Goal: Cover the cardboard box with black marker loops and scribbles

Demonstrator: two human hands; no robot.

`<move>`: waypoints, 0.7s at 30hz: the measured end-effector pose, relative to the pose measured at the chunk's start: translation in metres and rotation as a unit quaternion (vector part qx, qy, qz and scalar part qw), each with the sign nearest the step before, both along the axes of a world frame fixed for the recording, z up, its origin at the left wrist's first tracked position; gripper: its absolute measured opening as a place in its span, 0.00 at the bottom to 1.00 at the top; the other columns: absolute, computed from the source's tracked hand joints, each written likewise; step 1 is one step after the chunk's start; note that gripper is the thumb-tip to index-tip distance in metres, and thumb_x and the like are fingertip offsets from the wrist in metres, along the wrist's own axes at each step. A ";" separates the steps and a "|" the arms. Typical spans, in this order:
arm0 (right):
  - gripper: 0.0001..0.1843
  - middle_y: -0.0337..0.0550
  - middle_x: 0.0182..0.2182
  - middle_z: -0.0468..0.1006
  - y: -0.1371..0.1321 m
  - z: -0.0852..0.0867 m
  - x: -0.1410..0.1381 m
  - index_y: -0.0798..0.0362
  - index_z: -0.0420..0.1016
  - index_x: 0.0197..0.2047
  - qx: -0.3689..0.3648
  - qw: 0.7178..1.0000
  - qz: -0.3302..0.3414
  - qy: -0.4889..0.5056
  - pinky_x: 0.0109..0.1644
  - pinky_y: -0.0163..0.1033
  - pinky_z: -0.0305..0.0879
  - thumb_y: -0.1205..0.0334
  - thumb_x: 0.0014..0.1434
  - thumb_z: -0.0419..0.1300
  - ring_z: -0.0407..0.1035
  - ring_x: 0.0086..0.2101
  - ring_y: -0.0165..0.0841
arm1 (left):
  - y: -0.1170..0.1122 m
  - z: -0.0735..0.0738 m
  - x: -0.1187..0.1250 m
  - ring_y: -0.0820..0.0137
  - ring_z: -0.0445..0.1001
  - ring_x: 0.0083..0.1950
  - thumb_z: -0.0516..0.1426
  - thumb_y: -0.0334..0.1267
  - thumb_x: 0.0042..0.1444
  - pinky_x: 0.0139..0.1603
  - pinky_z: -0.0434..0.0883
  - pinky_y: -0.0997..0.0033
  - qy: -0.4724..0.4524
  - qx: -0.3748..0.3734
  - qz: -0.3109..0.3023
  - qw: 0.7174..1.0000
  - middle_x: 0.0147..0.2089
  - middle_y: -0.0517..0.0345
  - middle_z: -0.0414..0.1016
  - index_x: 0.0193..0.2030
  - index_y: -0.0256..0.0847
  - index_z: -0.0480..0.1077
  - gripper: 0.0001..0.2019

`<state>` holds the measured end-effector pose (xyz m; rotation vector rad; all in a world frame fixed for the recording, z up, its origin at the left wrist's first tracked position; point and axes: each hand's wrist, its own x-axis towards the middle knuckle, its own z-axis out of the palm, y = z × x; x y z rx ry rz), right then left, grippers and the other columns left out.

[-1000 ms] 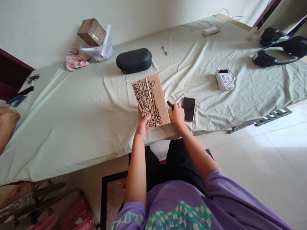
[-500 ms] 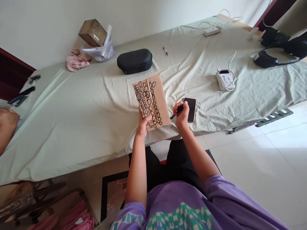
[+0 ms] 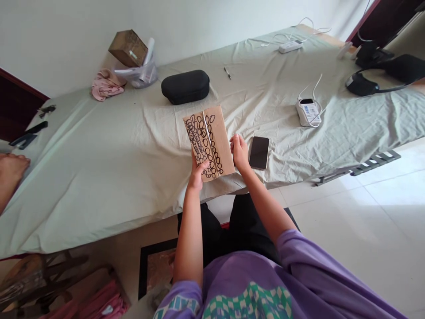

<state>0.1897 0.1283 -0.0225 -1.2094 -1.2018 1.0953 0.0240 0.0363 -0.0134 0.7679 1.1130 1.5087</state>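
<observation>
My left hand [image 3: 196, 173] is closed on the lower left edge of a flat cardboard piece [image 3: 226, 141], its thumb on the front face. Rows of black hand-drawn loops cover the cardboard's left and middle, with a pale seam running down it; the right strip is plain. Close to the cardboard's right edge, my right hand [image 3: 240, 153] is curled around a black marker, which is now almost wholly hidden by the fingers. Just right of that hand a dark-screened phone [image 3: 259, 153] lies on the cloth.
On the cloth-covered table [image 3: 99, 177] are a black case [image 3: 186, 86], a small pen [image 3: 227, 73], a white device with a cable [image 3: 308, 111], a power strip [image 3: 290, 46], headphones [image 3: 361, 84], a pink cloth [image 3: 106, 85] and a stapler [image 3: 28, 135]. Another person's bare limb [image 3: 11, 175] shows at left.
My right hand has moved left from over the phone to the cardboard's right edge, uncovering the phone. The marker, visible before, is now mostly hidden. My left hand keeps its hold.
</observation>
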 end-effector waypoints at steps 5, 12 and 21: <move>0.25 0.58 0.54 0.78 -0.015 -0.013 0.042 0.53 0.74 0.59 0.008 0.971 -0.096 -0.218 0.62 0.53 0.65 0.52 0.63 0.57 0.70 0.55 0.46 | -0.003 0.002 0.001 0.54 0.63 0.80 0.71 0.47 0.46 0.82 0.58 0.50 0.010 0.004 0.002 1.000 0.73 0.58 0.74 0.71 0.55 0.70 0.42; 0.49 0.74 0.64 0.67 -0.045 -0.014 0.090 0.62 0.60 0.74 -0.169 0.855 -0.194 -0.451 0.66 0.70 0.52 0.50 0.56 0.68 0.58 0.65 0.67 | 0.001 -0.003 0.000 0.52 0.64 0.80 0.71 0.48 0.46 0.81 0.61 0.49 0.002 -0.005 -0.004 1.000 0.73 0.56 0.74 0.73 0.54 0.68 0.44; 0.21 0.52 0.42 0.82 -0.032 -0.006 0.091 0.54 0.76 0.47 -0.153 0.977 -0.070 -0.132 0.58 0.58 0.72 0.55 0.50 0.68 0.77 0.47 0.49 | 0.004 -0.002 0.001 0.53 0.62 0.81 0.71 0.46 0.46 0.82 0.60 0.51 0.005 -0.002 -0.001 1.000 0.75 0.60 0.72 0.73 0.55 0.68 0.44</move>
